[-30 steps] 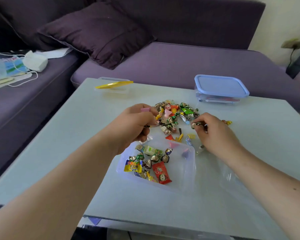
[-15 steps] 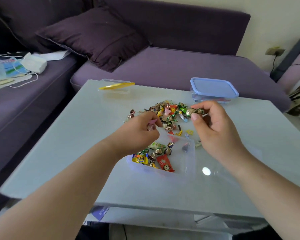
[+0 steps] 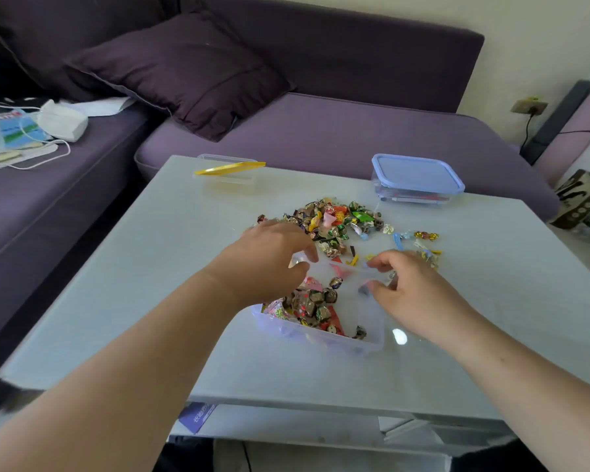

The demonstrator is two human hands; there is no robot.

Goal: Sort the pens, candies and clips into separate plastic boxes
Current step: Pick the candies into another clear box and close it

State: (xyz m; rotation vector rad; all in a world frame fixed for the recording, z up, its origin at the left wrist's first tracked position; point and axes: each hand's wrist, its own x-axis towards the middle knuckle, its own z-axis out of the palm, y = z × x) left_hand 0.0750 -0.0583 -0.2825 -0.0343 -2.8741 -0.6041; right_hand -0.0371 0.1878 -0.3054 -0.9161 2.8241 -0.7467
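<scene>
A clear plastic box (image 3: 372, 344) stands in front of me on the table, with several wrapped candies (image 3: 315, 306) in its left half. My left hand (image 3: 269, 264) hovers over the box's far left corner, fingers bent loosely downward, and I see nothing held in it. Over the far right corner is my right hand (image 3: 413, 291), thumb and forefinger apart with nothing between them. Behind the box lies a loose pile of candies (image 3: 334, 219). Small coloured clips (image 3: 423, 248) are scattered to its right.
A shut box with a blue lid (image 3: 418, 175) stands at the table's far right. At the far edge (image 3: 171, 185) stands a clear box with a yellow lid (image 3: 229, 168) tilted on it. A purple sofa with a cushion (image 3: 184, 73) wraps around behind.
Both hands came back from the pile and lowered over the box. The candies they were pinching are no longer in their fingers, and the heap in the box looks larger.
</scene>
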